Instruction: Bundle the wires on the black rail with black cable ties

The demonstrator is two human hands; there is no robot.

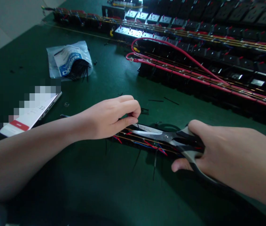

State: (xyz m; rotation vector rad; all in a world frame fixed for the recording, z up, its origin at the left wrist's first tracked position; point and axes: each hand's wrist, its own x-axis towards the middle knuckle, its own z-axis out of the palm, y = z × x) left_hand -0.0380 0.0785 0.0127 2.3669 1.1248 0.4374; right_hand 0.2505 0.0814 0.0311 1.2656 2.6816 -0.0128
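My right hand (236, 150) is wrapped around the grey and black handles of a pair of scissors (167, 137), whose blades are parted and point left. Between the blade tips and my fingers runs the thin black tail of a cable tie (138, 126). My left hand (114, 117) pinches that tail, fingertips closed just above the blades. Beneath both hands lies a strip of wiring (144, 145) with red, blue and copper-coloured wires, partly hidden by the scissors and hands. Several more tie tails (155, 164) stick out from its near side.
Long black socket strips (194, 51) with red and brass wiring fill the back right. A clear bag of black cable ties (76, 61) lies back left, near a white and red box or card (27, 121), partly blurred out. Cut tie scraps (170, 100) lie on the green tabletop (114, 191).
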